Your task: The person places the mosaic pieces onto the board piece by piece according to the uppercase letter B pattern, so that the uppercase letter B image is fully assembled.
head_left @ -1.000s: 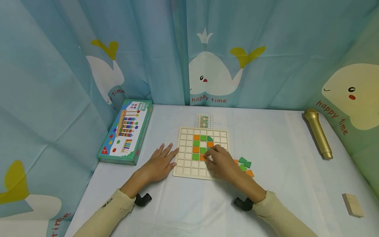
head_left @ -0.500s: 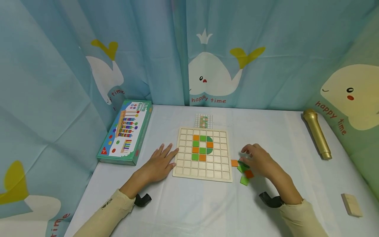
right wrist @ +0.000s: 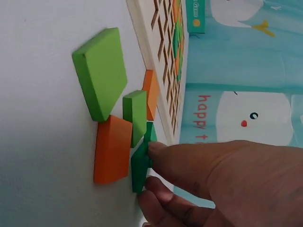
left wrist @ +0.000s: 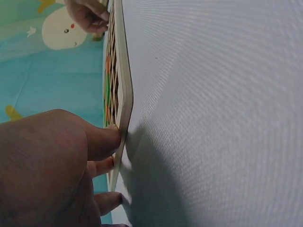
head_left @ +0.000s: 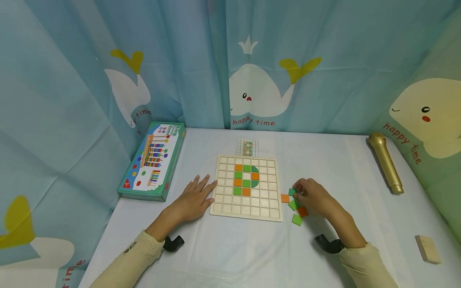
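Observation:
A wooden grid board (head_left: pixel 264 204) lies mid-table, with orange, light green and dark green tiles (head_left: pixel 246 183) set in its cells in a P-like shape. My left hand (head_left: pixel 192 202) rests flat with fingers spread at the board's left edge; its thumb (left wrist: pixel 106 142) touches the rim. Right of the board, my right hand (head_left: pixel 315 197) reaches into a small group of loose tiles. Thumb and fingers pinch a dark green tile (right wrist: pixel 139 165) there, partly covered by the thumb. Another dark green tile (head_left: pixel 292 192) lies just left of the fingertips.
Loose light green (head_left: pixel 297 219) and orange tiles (head_left: pixel 285 198) lie beside the board. A printed pattern card (head_left: pixel 247 147) sits behind it. A game box (head_left: pixel 153 160) stands at left, a gold microphone (head_left: pixel 387 164) and a wooden block (head_left: pixel 427 249) at right. Curtains hang behind.
My right hand has gone from the board rightward to the loose tiles, leaving a dark green tile in the grid. Its fingers have since closed in on another dark green tile. The left hand stays put.

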`<state>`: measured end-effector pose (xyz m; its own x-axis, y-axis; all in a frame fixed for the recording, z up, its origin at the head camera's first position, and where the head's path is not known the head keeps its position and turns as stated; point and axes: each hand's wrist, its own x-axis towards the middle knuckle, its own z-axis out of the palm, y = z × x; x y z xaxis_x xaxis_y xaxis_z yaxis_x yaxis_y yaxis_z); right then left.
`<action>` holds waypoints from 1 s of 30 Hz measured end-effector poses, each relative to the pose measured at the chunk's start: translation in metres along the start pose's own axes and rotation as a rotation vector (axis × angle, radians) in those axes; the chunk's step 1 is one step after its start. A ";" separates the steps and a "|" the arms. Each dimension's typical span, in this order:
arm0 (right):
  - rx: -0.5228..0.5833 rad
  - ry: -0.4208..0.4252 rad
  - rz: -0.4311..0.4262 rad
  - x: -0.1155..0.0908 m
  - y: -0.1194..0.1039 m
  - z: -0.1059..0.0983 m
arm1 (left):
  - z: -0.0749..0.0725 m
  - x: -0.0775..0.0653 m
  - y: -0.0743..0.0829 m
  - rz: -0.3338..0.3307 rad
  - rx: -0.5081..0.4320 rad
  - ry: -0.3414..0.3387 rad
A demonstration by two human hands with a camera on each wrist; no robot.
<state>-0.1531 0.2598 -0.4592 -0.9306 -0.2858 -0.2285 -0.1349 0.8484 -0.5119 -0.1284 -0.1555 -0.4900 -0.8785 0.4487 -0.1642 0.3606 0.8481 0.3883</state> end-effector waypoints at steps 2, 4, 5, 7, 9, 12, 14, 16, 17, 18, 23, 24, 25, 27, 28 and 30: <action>-0.005 0.004 0.017 0.000 -0.001 -0.001 | 0.000 0.000 0.000 0.001 0.000 -0.001; -0.005 0.002 0.034 -0.002 0.000 -0.002 | 0.000 0.000 0.001 0.003 -0.001 -0.001; -0.004 -0.004 0.039 -0.003 0.000 -0.003 | 0.000 0.001 0.001 0.004 0.000 0.000; 0.001 -0.023 0.051 -0.006 0.002 -0.005 | 0.000 0.000 0.001 0.004 0.002 0.001; 0.003 -0.037 0.057 -0.007 0.004 -0.006 | 0.000 0.000 0.001 0.004 0.000 0.004; -0.003 -0.036 0.063 -0.008 0.007 -0.006 | -0.001 -0.001 0.001 0.005 0.001 0.006; -0.015 -0.008 0.067 -0.007 0.008 -0.005 | 0.000 0.000 0.001 0.005 0.002 0.006; -0.022 0.019 0.071 -0.007 0.010 -0.004 | 0.000 0.000 0.000 0.004 0.006 0.005; -0.022 0.029 0.072 -0.007 0.011 -0.004 | -0.001 0.000 0.000 0.005 0.007 0.003; -0.018 0.033 0.069 -0.008 0.012 -0.004 | -0.001 0.000 0.000 0.005 0.006 0.001; 0.037 0.009 0.014 -0.009 0.017 -0.004 | -0.002 0.000 0.001 0.006 0.000 -0.006; 0.043 0.012 -0.004 -0.009 0.018 -0.003 | -0.002 0.000 0.001 0.006 -0.002 -0.005; 0.044 0.023 -0.016 -0.009 0.019 -0.002 | -0.002 -0.001 0.001 0.005 -0.001 -0.006; 0.033 0.056 -0.033 -0.007 0.021 0.001 | -0.001 -0.001 0.001 0.004 0.000 -0.007; 0.028 0.070 -0.038 -0.006 0.022 0.002 | -0.001 -0.001 0.000 0.004 0.001 -0.006; 0.019 0.093 -0.032 -0.005 0.024 0.004 | -0.001 0.000 0.000 0.005 0.002 -0.005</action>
<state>-0.1504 0.2793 -0.4736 -0.9536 -0.2693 -0.1348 -0.1591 0.8306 -0.5336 -0.1282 -0.1557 -0.4888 -0.8751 0.4541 -0.1672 0.3653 0.8466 0.3872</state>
